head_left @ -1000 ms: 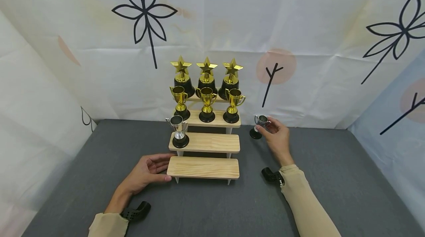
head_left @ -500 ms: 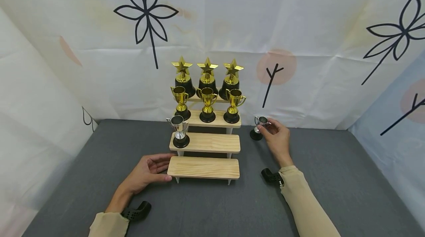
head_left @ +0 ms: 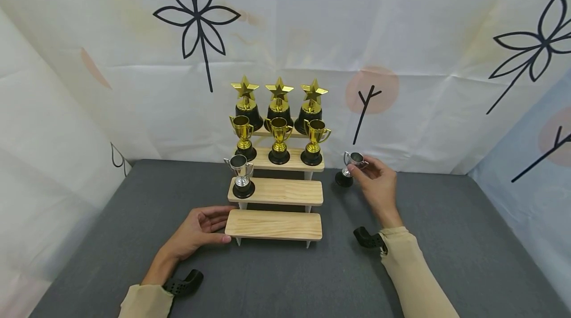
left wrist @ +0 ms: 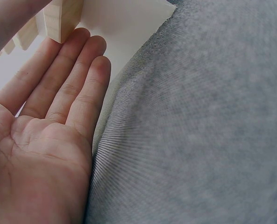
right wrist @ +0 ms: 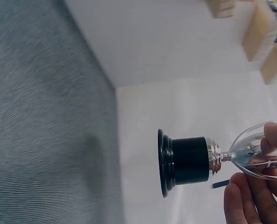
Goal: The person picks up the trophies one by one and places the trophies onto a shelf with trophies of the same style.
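My right hand [head_left: 378,185] pinches a small silver trophy cup [head_left: 354,158] by its bowl, to the right of a stepped wooden stand [head_left: 273,225]. In the right wrist view the cup's black base [right wrist: 189,161] shows whole, with a gap between it and the grey table. My left hand [head_left: 198,231] lies at the left end of the stand's lowest step, palm towards it. Its fingers [left wrist: 75,84] are straight, their tips right at the wooden edge. Another silver trophy cup [head_left: 241,172] stands upright at the left end of the second step.
On the third step stand three gold trophy cups [head_left: 279,134]. Behind them, three gold star trophies [head_left: 279,97] fill the top step. The stand sits on a grey table [head_left: 285,283], with a white patterned cloth [head_left: 424,60] hanging behind.
My right hand has shifted slightly to the right, and the silver trophy cup in it leans a little more that way. The left hand and the stand stay in place.
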Demonstrator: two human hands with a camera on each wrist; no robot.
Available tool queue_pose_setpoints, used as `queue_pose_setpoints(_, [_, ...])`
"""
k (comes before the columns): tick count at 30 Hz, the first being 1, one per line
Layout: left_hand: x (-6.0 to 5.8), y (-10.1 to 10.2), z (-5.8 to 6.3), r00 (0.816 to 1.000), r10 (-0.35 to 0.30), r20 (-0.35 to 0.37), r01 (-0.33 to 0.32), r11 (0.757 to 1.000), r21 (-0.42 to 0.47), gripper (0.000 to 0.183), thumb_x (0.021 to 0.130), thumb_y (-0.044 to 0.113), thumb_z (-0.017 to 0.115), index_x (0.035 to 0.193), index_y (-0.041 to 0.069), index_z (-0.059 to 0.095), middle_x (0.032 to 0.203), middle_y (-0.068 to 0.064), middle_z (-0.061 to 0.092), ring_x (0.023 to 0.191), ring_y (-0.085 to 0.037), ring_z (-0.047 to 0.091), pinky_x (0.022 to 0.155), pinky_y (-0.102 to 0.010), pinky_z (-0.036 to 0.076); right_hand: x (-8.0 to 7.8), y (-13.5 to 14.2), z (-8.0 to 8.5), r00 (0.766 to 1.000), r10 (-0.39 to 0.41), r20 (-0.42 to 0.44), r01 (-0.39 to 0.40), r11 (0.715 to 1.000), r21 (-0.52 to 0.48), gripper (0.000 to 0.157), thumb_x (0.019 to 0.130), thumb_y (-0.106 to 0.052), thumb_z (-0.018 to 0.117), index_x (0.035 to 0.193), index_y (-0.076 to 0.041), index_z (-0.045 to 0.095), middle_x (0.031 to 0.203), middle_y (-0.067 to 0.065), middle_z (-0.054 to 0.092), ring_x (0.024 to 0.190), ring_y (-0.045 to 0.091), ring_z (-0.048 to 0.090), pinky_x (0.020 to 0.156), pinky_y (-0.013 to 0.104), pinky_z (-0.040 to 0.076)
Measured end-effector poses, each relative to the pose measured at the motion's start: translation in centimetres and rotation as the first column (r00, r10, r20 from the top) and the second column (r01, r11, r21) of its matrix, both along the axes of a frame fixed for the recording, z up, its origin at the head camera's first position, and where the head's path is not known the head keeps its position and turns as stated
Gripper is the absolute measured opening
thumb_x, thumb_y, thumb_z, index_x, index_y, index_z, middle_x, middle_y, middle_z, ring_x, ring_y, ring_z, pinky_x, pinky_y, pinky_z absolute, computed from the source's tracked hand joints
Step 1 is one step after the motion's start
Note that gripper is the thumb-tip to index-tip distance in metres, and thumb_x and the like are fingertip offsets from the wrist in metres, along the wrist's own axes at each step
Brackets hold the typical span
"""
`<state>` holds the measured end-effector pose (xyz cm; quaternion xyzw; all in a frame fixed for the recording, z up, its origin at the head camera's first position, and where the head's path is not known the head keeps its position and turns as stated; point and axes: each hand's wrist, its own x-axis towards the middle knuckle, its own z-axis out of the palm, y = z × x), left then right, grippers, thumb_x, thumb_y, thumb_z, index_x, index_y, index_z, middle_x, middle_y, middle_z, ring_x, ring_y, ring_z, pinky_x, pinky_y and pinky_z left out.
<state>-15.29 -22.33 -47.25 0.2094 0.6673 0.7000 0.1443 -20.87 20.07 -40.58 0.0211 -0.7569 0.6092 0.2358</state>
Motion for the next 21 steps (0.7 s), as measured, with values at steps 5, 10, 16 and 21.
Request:
queue_pose_setpoints(5, [0.0, 0.0, 0.1, 1.0, 0.004, -0.001, -0.004, 1.0, -0.002, 0.074, 0.078, -0.008, 0.083, 0.141, -0.019, 0.045, 0.142, -0.034, 0.05, 0.122, -0.016, 0.063, 0.103, -0.033, 0.053, 0.9, -0.1, 1.6, 1.0, 0.011, -0.017, -0.011, 1.0, -0.006, 0.038, 0.086, 0.0, 0.08, 0.121, 0.009, 0.068, 0.103, 0.017, 0.07, 0.091, 0.006, 0.067, 0.085, 0.014, 0.057])
queue_pose_setpoints(10, [0.1, 0.0, 0.2, 1.0, 0.011, 0.009, -0.01, 1.0, -0.011, 0.075, 0.077, -0.006, 0.083, 0.141, -0.019, 0.045, 0.143, -0.034, 0.049, 0.121, -0.016, 0.063, 0.103, -0.033, 0.053, 1.8, -0.3, 3.0, 0.998, 0.018, -0.062, -0.017, 1.0, 0.011, 0.034, 0.086, 0.0, 0.08, 0.117, 0.009, 0.069, 0.097, 0.002, 0.07, 0.091, 0.008, 0.068, 0.085, 0.016, 0.057])
queue_pose_setpoints(16, [0.1, 0.0, 0.1, 1.0, 0.005, 0.009, -0.005, 1.0, -0.002, 0.074, 0.078, -0.007, 0.083, 0.141, -0.019, 0.045, 0.142, -0.035, 0.049, 0.122, -0.017, 0.063, 0.104, -0.034, 0.053, 2.9, -0.7, 4.7, 0.995, 0.03, -0.093, -0.03, 1.0, 0.006, 0.032, 0.085, 0.003, 0.079, 0.115, 0.009, 0.07, 0.094, -0.005, 0.07, 0.091, 0.01, 0.069, 0.087, 0.018, 0.057])
queue_pose_setpoints(21, [0.0, 0.0, 0.1, 1.0, 0.0, 0.005, 0.0, 1.0, 0.005, 0.074, 0.078, -0.008, 0.082, 0.14, -0.019, 0.044, 0.142, -0.034, 0.05, 0.122, -0.017, 0.063, 0.104, -0.034, 0.053, 3.6, -0.8, 5.9, 0.99, 0.05, -0.128, -0.05, 0.999, 0.004, 0.031, 0.083, 0.007, 0.079, 0.113, 0.01, 0.071, 0.093, -0.004, 0.072, 0.089, 0.014, 0.068, 0.092, 0.021, 0.055])
